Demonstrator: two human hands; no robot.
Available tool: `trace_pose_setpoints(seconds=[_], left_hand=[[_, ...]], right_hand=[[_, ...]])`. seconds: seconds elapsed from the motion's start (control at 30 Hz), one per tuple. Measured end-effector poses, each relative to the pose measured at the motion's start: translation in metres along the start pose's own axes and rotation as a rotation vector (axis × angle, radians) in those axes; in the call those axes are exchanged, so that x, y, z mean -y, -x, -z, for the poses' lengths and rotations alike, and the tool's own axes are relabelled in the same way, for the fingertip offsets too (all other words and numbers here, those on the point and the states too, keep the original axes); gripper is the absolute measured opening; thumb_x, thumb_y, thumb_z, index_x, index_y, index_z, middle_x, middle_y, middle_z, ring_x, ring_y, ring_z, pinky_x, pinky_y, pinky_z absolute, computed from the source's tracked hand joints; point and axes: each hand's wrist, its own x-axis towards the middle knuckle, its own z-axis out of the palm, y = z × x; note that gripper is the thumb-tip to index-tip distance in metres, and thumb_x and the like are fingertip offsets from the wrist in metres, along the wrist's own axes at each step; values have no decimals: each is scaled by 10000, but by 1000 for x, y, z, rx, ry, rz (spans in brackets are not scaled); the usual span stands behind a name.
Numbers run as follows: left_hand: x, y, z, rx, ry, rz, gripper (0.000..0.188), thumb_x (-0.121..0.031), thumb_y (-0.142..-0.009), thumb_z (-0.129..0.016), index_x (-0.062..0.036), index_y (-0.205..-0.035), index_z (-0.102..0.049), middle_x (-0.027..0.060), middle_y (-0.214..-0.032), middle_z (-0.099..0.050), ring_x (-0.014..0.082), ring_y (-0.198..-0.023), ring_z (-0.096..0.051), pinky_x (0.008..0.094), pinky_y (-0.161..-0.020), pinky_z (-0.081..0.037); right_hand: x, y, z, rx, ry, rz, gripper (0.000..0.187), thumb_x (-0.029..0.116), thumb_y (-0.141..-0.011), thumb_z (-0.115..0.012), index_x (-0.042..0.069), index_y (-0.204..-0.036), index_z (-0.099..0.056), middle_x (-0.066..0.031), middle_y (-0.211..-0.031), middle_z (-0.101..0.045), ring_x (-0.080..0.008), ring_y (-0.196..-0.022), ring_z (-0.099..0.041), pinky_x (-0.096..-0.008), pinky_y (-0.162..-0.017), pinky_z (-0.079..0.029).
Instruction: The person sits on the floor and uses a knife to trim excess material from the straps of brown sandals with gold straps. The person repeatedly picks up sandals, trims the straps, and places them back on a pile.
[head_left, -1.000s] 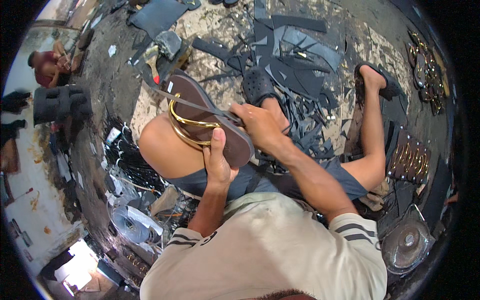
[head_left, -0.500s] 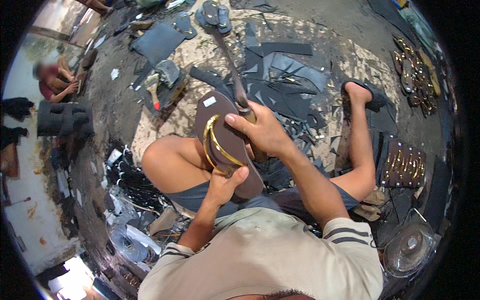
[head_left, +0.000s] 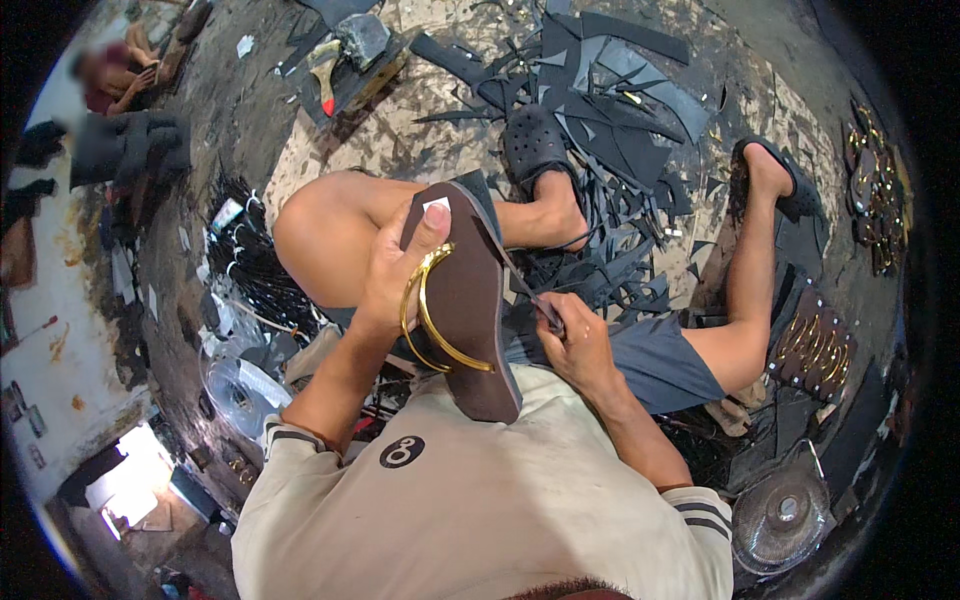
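My left hand (head_left: 392,270) grips a brown flip-flop (head_left: 465,300) with a gold thong strap, its thumb pressed over a white label at the far end. Black rubber (head_left: 476,190) sticks out past the sole's edge there. To the right, my right hand (head_left: 578,345) is closed around a knife; its handle is hidden in the fist. The knife's narrow dark blade (head_left: 522,281) slants up and left to the flip-flop's right edge. Whether it is cutting into the rubber is hard to see.
Black rubber offcuts (head_left: 620,120) litter the floor ahead. A brush (head_left: 323,75) with a red tip lies at the far left. Gold-strapped soles (head_left: 810,345) and a fan (head_left: 785,520) are on the right. Another person (head_left: 115,75) sits at the far left.
The left hand has shifted from the strap's near end to the labelled end. The right hand has drawn back toward my body, bringing the knife to the flip-flop's right edge. My view has shifted.
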Motion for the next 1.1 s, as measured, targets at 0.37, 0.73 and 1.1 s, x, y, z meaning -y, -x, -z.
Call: trace_pose_setpoints(seconds=[0.37, 0.73, 1.1], left_hand=[[-8, 10, 8, 211, -233, -114, 373, -288, -954, -653, -11, -1189, -569, 20, -1017, -621, 78, -882, -559, 240, -775, -484], [-16, 16, 6, 334, -246, -119, 418, -296, -936, -671, 0, -1209, -559, 22, -1041, -627, 100, -926, -584, 266, -812, -497], [25, -15, -74, 652, 214, -414, 654, -167, -938, -618, -52, -1482, -274, 147, -1350, -513, 306, -1189, -564, 469, -992, -485]], right_hand=[[51, -107, 39, 80, 71, 281, 409, 70, -757, -706, 111, -1144, -580, -188, -844, -676, -402, -814, -645, -482, -669, -505], [99, -175, 76, 408, -66, 208, 227, 186, -876, -661, 29, -1029, -600, -120, -713, -643, -206, -607, -601, -372, -562, -460], [62, -107, 115, -206, -898, -274, 256, 261, -953, -645, 63, -1071, -532, -33, -879, -629, -101, -690, -615, -245, -569, -503]])
